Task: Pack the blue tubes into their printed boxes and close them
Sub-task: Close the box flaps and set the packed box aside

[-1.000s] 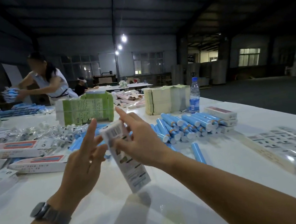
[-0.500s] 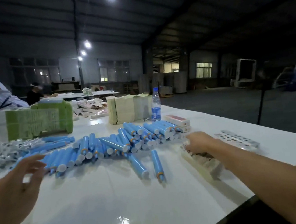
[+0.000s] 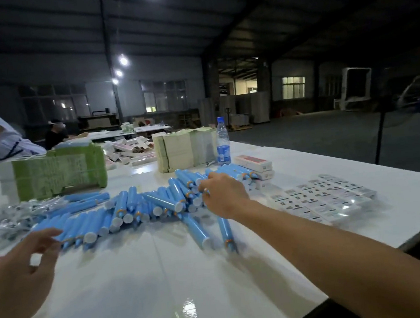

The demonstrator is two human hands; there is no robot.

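A long heap of blue tubes (image 3: 136,210) with white caps lies across the white table (image 3: 166,293). Two loose tubes (image 3: 198,231) lie nearer to me. My right hand (image 3: 223,196) reaches over the heap's right end, fingers curled down onto the caps; whether it grips a tube is hidden. My left hand (image 3: 21,269) hovers low at the left with fingers apart, holding nothing. Rows of closed printed boxes (image 3: 324,198) lie flat to the right of my right arm. A few more boxes (image 3: 253,163) are stacked behind the heap.
A water bottle (image 3: 222,142) stands behind the tubes, next to a pale stack of flat cartons (image 3: 184,148). Green bundled cartons (image 3: 57,172) sit at the back left, clear-wrapped items (image 3: 5,221) at the left. Another person (image 3: 2,139) works at the far left. The table edge (image 3: 418,225) runs close on the right.
The printed box held in both hands a second ago is gone from them. The view swung right; my right hand went to the box rows, then left onto the tube heap.
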